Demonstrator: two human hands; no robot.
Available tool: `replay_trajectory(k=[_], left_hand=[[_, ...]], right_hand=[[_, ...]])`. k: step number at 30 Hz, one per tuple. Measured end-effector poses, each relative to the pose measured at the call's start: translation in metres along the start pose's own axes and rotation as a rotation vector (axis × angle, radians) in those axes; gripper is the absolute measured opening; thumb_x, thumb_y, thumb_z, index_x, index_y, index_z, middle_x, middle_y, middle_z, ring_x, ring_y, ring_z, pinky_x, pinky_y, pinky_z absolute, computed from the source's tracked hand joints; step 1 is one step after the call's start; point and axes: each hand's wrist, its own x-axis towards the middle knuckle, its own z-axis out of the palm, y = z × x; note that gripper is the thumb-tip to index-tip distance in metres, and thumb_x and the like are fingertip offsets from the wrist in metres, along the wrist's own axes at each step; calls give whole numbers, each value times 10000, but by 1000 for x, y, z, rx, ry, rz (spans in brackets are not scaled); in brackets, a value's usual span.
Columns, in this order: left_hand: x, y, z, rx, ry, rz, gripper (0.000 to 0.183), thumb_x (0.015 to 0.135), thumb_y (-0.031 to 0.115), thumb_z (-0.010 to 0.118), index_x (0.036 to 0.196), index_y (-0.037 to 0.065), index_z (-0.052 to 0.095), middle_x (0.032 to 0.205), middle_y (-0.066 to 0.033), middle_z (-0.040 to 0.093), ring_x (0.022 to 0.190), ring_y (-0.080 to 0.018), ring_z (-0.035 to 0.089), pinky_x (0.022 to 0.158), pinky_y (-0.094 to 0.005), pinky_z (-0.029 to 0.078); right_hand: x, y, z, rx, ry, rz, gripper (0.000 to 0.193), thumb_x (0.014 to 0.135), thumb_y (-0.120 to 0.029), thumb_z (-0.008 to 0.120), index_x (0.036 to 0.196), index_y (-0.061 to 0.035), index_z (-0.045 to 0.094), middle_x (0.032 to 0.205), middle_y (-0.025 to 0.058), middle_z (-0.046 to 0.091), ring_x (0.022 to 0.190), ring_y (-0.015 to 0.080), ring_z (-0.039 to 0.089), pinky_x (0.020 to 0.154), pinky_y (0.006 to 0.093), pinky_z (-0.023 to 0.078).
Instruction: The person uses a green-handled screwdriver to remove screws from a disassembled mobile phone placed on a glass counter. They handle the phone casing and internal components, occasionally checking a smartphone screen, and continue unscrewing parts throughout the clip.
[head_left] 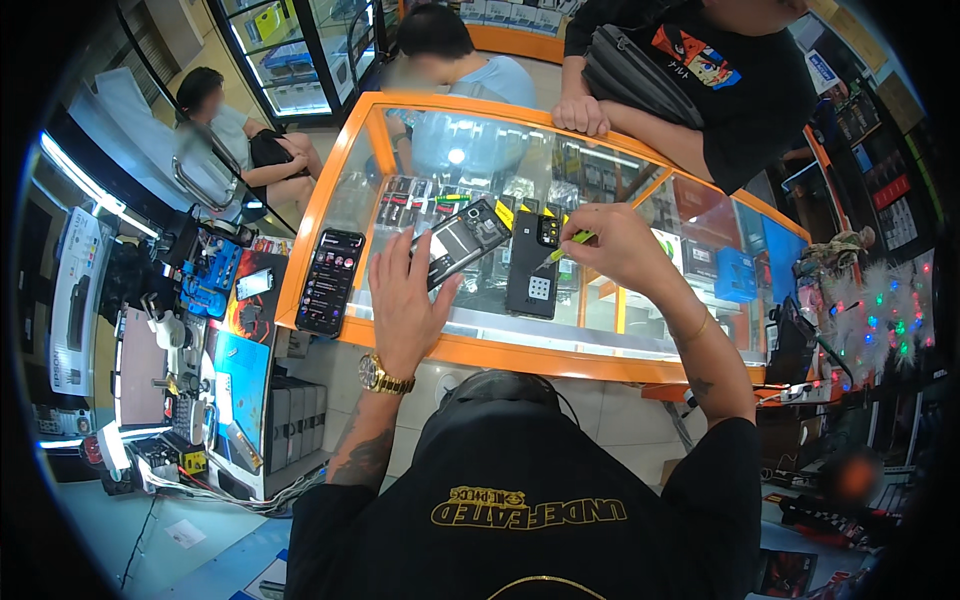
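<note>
An opened phone (466, 243) with its inner parts bare lies at a slant on the glass counter. My left hand (408, 305) grips its near left end, with the index finger at one edge and the thumb at the other. Beside it to the right is a black phone back cover (533, 265) with a camera block and a pale square patch. My right hand (612, 247) pinches a small yellow-green screwdriver (555, 257), its thin tip pointing down at the cover. Whether the tip touches is too small to tell. A phone with a lit screen (331, 283) lies left of my left hand.
The glass display counter (470, 350) has an orange frame and packaged goods inside. A person in black (690, 80) leans on its far edge; another in light blue (490, 75) sits beyond. A workbench (240, 390) with tools and cables stands left.
</note>
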Motion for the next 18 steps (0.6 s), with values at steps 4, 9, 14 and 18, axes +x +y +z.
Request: replay_trajectory(k=[4,9,14,18], left_hand=[[0,8,1,-216,40,121,445,889,175,778,1295,30,667,1241,-137,674,1150,-329,617,977,-452,454],[11,47,21,-400,-43,169,323,894,180,767,1194,69,726,1090,-62,715,994,-260,642,864,-406,463],[25,61,35,-449,-99,178,228,888,223,770,1077,95,771,942,-17,732,886,-231,638,794,-402,450],[31,61,41,-388,-191,150,164,882,223,775,994,105,793,872,-22,743,845,-238,644,761,-403,437]], right_hand=[[-3,-3,-8,91,-8,52,120,873,-87,742,927,20,729,875,126,729,779,246,724,736,344,577],[-10,-3,-20,160,-8,60,137,871,-80,753,946,32,733,892,99,736,788,184,708,735,310,563],[-13,4,-21,187,-1,88,141,873,-75,752,956,38,735,890,92,732,798,157,700,743,299,559],[-14,7,-18,224,11,93,144,882,-85,747,964,32,742,884,90,731,806,147,698,750,300,560]])
